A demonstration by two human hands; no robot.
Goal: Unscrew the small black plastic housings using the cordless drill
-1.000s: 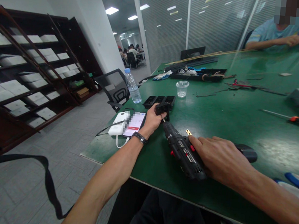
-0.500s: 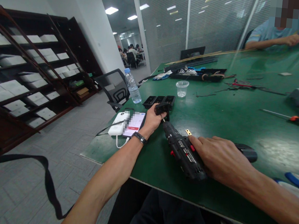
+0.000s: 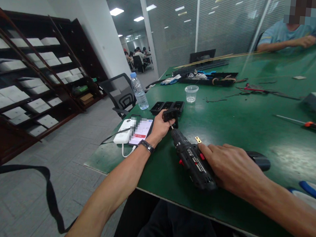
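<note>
A black cordless drill (image 3: 194, 161) lies tilted on its side, with my right hand (image 3: 231, 164) wrapped round its handle. The drill's bit points up and left to a small black plastic part (image 3: 170, 115), which my left hand (image 3: 161, 126) grips. The bit's tip is by my left fingers and the underside of that part. A small brass plate with two holes (image 3: 198, 140) shows just beyond my right fingertips. Behind my left hand stands a black tray with three compartments (image 3: 167, 106).
Left of my left hand are a white power bank (image 3: 124, 131), a phone (image 3: 141, 132) and a water bottle (image 3: 139, 91). Beyond stand a clear cup (image 3: 191, 94) and a black toolbox (image 3: 209, 78). A screwdriver (image 3: 311, 125) and gloves (image 3: 314, 191) lie right; a person sits across.
Both hands keep their hold on the drill and the black part, with hardly any movement. The whole view has shifted slightly. The person across has moved their arms a little.
</note>
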